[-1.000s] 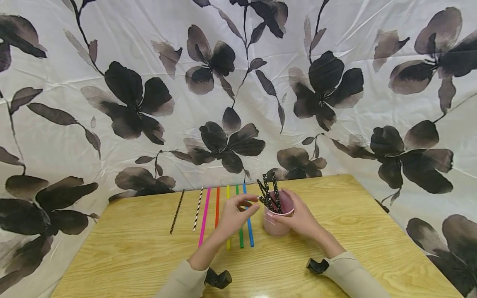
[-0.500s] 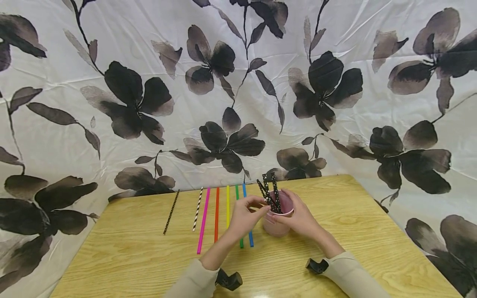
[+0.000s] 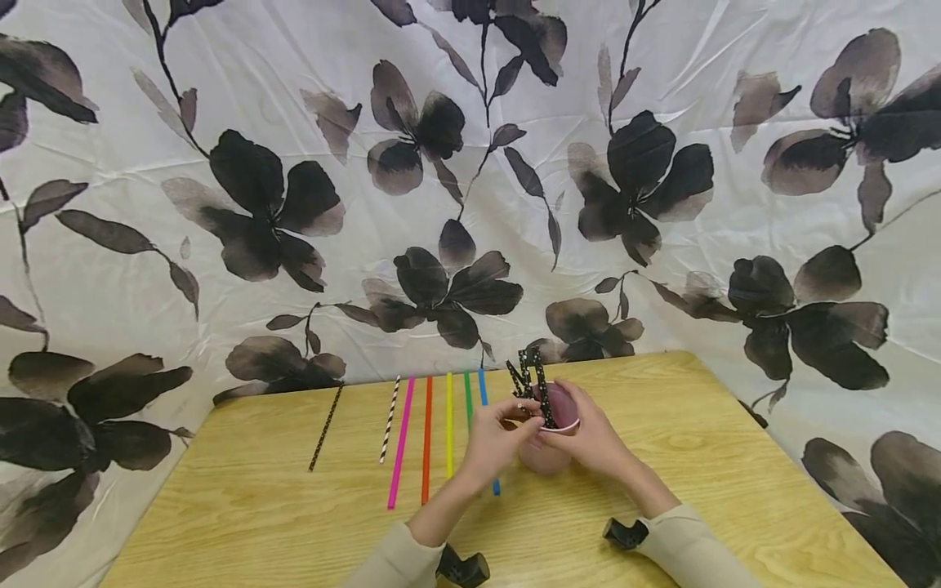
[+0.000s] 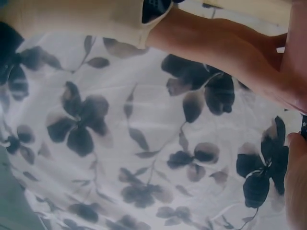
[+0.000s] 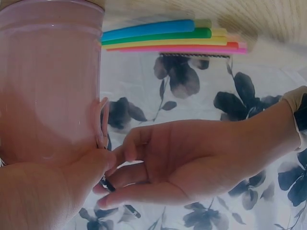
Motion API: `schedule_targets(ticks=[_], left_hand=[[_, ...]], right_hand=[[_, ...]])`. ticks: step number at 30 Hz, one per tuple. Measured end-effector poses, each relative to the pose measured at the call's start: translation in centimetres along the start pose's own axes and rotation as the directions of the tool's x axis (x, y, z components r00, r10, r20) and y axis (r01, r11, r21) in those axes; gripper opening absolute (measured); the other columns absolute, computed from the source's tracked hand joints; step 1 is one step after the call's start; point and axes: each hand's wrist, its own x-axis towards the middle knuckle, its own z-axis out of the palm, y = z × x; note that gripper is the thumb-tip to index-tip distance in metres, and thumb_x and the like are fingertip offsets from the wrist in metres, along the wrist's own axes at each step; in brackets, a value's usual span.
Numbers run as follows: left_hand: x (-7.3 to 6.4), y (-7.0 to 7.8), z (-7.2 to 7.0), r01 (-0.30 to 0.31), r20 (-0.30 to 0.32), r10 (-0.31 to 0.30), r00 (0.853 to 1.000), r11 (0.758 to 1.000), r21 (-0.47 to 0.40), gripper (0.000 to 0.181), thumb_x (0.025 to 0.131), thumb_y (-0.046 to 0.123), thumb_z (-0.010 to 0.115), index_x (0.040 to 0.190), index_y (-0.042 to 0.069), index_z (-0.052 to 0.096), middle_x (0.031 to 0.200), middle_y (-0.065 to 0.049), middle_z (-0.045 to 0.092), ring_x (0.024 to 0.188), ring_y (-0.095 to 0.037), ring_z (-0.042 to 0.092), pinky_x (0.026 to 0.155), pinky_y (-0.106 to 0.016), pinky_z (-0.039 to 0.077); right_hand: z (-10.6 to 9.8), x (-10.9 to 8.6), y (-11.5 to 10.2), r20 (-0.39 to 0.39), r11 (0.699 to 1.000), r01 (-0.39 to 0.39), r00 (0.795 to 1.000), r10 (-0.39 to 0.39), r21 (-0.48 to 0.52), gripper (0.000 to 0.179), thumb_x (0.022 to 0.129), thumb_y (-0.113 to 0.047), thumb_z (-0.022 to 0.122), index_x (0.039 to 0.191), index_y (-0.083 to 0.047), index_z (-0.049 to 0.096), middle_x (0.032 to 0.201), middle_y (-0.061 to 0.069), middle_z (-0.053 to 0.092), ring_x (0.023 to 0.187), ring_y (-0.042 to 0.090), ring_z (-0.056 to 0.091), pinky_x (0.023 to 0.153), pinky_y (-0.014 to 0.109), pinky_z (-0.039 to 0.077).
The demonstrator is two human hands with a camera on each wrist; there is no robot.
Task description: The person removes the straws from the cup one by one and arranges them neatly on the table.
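Observation:
In the head view, my right hand [image 3: 599,437] grips the side and rim of a pink cup [image 3: 546,459] that stands on the table. Several black straws with white specks [image 3: 542,388] poke up out of it, leaning at different angles. My left hand [image 3: 494,437] is at the cup's left rim, fingers bent. Seen from the right wrist, a black patterned straw [image 5: 109,184] is pinched between thumb and fingers of that left hand [image 5: 187,163]. A pink tab [image 5: 104,122] sticks out from the cup's side. The cup's far side is hidden.
Left of the cup lie blue [image 3: 483,388], green [image 3: 468,400], yellow [image 3: 450,425], red [image 3: 427,441] and magenta straws [image 3: 400,445]. Beyond them are a striped straw [image 3: 390,420] and a black gold-dotted straw [image 3: 326,429]. A floral cloth [image 3: 441,204] hangs behind the table [image 3: 257,506].
My left hand has moved right, up to the cup's rim, with its black straw. The gold-dotted straw on the table has shifted left. My right hand stays on the cup.

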Motion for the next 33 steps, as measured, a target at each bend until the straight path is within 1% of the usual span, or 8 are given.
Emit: schedule_targets(ticks=[3,5,9,14,18,22,29,33], left_hand=[[-0.3,0.9,0.1,0.015,-0.012,-0.016,1.000,0.995,-0.102,0.021,0.075,-0.002,0.066,0.091,-0.009,0.055,0.083,-0.016,0.065,0.071,-0.028,0.063,0.058,-0.033,0.052],[-0.6,1.5,0.2,0.021,-0.034,-0.026,0.999,0.988,-0.152,0.022,0.074,-0.006,0.066,0.086,-0.010,0.048,0.081,-0.022,0.063,0.070,-0.033,0.062,0.059,-0.034,0.052],[-0.8,1.2,0.3,-0.039,-0.113,0.024,0.993,0.990,-0.134,0.022,0.073,-0.004,0.068,0.078,-0.009,0.047,0.076,-0.019,0.064,0.072,-0.028,0.063,0.062,-0.034,0.052],[-0.6,1.5,0.2,-0.133,-0.167,0.111,0.980,0.982,-0.132,0.010,0.074,-0.004,0.067,0.075,-0.005,0.057,0.076,-0.017,0.064,0.072,-0.026,0.063,0.063,-0.037,0.052],[-0.3,2.2,0.1,-0.213,-0.214,0.179,0.960,0.966,-0.146,0.006,0.074,-0.008,0.065,0.079,-0.008,0.061,0.080,-0.020,0.063,0.071,-0.026,0.063,0.060,-0.036,0.052],[0.3,3.3,-0.1,-0.269,-0.286,0.223,0.932,0.955,-0.130,0.008,0.074,-0.009,0.065,0.081,-0.010,0.062,0.081,-0.022,0.063,0.068,-0.026,0.062,0.056,-0.036,0.052],[1.1,5.9,-1.1,-0.307,-0.358,0.239,0.903,0.941,-0.145,0.015,0.074,-0.012,0.063,0.089,-0.011,0.062,0.087,-0.022,0.060,0.076,-0.033,0.059,0.064,-0.036,0.052],[1.9,6.8,-2.1,-0.348,-0.392,0.245,0.887,0.912,-0.218,0.021,0.074,-0.017,0.060,0.095,-0.015,0.058,0.091,-0.028,0.056,0.086,-0.035,0.057,0.071,-0.034,0.051]], right_hand=[[0.1,-0.1,0.2,-0.002,1.000,0.000,1.000,0.000,0.017,0.082,0.068,-0.033,0.076,0.134,-0.016,0.031,0.125,0.010,0.042,0.107,0.027,0.047,0.083,0.042,0.043],[0.3,0.1,1.3,-0.011,1.000,-0.002,1.000,0.002,0.005,0.084,0.066,-0.038,0.076,0.134,-0.019,0.031,0.124,0.006,0.043,0.106,0.023,0.047,0.083,0.039,0.044],[0.6,0.2,2.2,-0.015,0.999,-0.032,0.999,0.031,-0.025,0.087,0.063,-0.047,0.074,0.135,-0.023,0.031,0.123,0.001,0.043,0.105,0.018,0.048,0.082,0.034,0.045],[0.2,-0.1,0.4,-0.010,1.000,-0.012,1.000,0.012,-0.010,0.085,0.066,-0.036,0.076,0.135,-0.015,0.031,0.123,0.012,0.044,0.104,0.027,0.049,0.080,0.040,0.046],[-0.3,-0.3,-1.5,-0.004,1.000,-0.008,1.000,0.008,-0.001,0.081,0.068,-0.025,0.077,0.134,-0.009,0.032,0.123,0.018,0.043,0.107,0.032,0.047,0.084,0.043,0.043],[-0.4,-0.2,-1.7,0.003,1.000,-0.015,1.000,0.015,0.004,0.082,0.069,-0.026,0.076,0.134,-0.008,0.031,0.125,0.017,0.042,0.109,0.032,0.045,0.086,0.044,0.041],[0.3,0.3,1.1,-0.006,0.998,-0.047,0.999,0.047,-0.029,0.087,0.063,-0.047,0.074,0.134,-0.023,0.031,0.126,0.003,0.042,0.111,0.020,0.043,0.086,0.040,0.042],[0.4,0.3,1.6,-0.012,0.998,-0.040,0.999,0.039,-0.044,0.087,0.062,-0.050,0.073,0.134,-0.026,0.031,0.126,0.001,0.042,0.113,0.017,0.041,0.088,0.039,0.040]])
